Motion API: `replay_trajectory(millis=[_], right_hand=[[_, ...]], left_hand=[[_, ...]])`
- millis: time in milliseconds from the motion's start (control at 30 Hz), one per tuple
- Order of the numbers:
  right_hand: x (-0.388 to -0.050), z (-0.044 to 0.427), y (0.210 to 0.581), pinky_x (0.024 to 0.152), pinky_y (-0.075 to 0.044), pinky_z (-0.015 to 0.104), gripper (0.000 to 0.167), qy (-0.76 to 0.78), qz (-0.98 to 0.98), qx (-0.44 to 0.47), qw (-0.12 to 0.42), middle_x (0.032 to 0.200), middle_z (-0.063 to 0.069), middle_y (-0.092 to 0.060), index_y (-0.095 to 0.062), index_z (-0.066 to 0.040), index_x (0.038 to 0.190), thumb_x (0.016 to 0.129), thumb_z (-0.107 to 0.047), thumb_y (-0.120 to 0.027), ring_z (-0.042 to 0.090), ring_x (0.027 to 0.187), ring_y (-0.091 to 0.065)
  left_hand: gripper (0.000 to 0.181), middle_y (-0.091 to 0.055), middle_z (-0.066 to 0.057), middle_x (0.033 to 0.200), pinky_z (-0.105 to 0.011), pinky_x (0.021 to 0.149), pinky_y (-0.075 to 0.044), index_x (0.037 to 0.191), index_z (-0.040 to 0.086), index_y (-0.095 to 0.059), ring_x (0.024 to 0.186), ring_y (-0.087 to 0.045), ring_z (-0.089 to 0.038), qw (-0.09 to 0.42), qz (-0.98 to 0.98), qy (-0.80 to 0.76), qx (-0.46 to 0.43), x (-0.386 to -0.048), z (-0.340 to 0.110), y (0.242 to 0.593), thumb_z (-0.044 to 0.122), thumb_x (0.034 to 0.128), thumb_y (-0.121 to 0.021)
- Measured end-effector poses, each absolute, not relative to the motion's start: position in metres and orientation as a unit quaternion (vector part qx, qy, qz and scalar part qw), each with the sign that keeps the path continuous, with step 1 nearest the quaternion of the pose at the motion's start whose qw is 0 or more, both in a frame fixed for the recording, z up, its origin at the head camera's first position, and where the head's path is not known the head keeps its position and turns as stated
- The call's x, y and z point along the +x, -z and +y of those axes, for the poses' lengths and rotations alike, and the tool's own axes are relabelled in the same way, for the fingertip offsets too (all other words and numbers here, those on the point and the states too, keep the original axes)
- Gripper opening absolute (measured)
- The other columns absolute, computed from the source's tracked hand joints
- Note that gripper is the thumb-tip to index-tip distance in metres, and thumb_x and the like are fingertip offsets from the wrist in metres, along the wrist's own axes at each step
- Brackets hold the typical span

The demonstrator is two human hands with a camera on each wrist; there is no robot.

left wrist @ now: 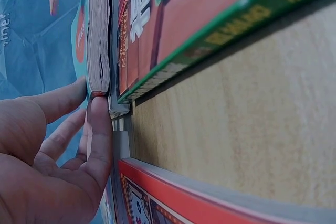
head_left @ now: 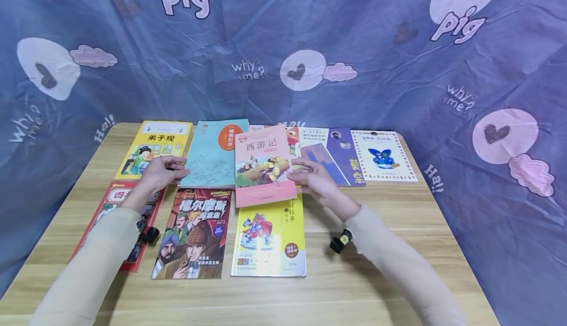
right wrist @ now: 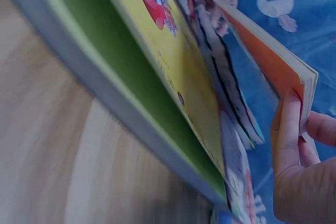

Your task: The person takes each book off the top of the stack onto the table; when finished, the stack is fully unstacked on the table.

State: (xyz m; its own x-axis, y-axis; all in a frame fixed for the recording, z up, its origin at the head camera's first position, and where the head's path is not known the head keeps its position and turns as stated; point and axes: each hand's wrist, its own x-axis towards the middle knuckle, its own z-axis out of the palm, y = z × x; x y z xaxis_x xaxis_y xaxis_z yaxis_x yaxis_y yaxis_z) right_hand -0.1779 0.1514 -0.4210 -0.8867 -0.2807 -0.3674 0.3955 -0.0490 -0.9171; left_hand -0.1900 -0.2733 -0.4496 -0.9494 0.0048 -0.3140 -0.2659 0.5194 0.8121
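My right hand (head_left: 313, 180) pinches the right edge of a pink book (head_left: 265, 188), lifted and slightly tilted above a yellow book (head_left: 283, 247). Thumb and fingers grip the pink book's corner in the right wrist view, where its orange-looking back (right wrist: 275, 59) shows. My left hand (head_left: 161, 171) holds a teal book (head_left: 208, 161) by its lower left corner. Seen from the left wrist, the thumb lies on the teal cover and fingers go under the page block (left wrist: 98, 35). Below the teal book lies a detective comic book (head_left: 195, 237).
A yellow book (head_left: 155, 144) and a red book (head_left: 133, 262) lie at the left. Behind the right hand are a white-and-purple book (head_left: 343, 163) and a white book with a blue figure (head_left: 383, 156). Blue printed cloth (head_left: 376, 30) hangs behind the wooden table (head_left: 376, 291).
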Motion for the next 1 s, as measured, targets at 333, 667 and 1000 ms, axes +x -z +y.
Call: replay_trajectory(millis=[333, 667, 1000], right_hand=[[-0.145, 0.235, 0.411, 0.071, -0.065, 0.028, 0.038, 0.733, 0.637, 0.032, 0.235, 0.096, -0.004, -0.078, -0.064, -0.022, 0.126, 0.101, 0.006, -0.059, 0.011, 0.078, -0.074], [-0.103, 0.31, 0.414, 0.075, -0.067, 0.028, 0.039, 0.746, 0.62, 0.009, 0.241, 0.103, -0.004, -0.079, -0.067, -0.027, 0.124, 0.104, 0.005, -0.055, 0.01, 0.089, -0.076], [-0.066, 0.347, 0.437, 0.08, -0.067, 0.028, 0.044, 0.757, 0.596, -0.014, 0.269, 0.109, -0.003, -0.08, -0.068, -0.025, 0.128, 0.106, 0.007, -0.048, 0.01, 0.095, -0.078]], left_hand=[[0.056, -0.059, -0.021, 0.134, -0.023, 0.077, -0.065, 0.152, 0.0, -0.053, 0.087, -0.067, -0.008, 0.138, 0.856, -0.491, -0.08, -0.191, -0.274, 0.451, 0.024, 0.104, -0.069], [0.056, -0.057, -0.025, 0.14, -0.022, 0.077, -0.064, 0.152, 0.0, -0.052, 0.094, -0.066, -0.011, 0.135, 0.861, -0.485, -0.072, -0.189, -0.273, 0.452, 0.023, 0.104, -0.069], [0.054, -0.059, -0.022, 0.134, -0.023, 0.076, -0.065, 0.15, 0.001, -0.054, 0.086, -0.067, -0.007, 0.133, 0.859, -0.487, -0.083, -0.191, -0.274, 0.454, 0.024, 0.104, -0.069]])
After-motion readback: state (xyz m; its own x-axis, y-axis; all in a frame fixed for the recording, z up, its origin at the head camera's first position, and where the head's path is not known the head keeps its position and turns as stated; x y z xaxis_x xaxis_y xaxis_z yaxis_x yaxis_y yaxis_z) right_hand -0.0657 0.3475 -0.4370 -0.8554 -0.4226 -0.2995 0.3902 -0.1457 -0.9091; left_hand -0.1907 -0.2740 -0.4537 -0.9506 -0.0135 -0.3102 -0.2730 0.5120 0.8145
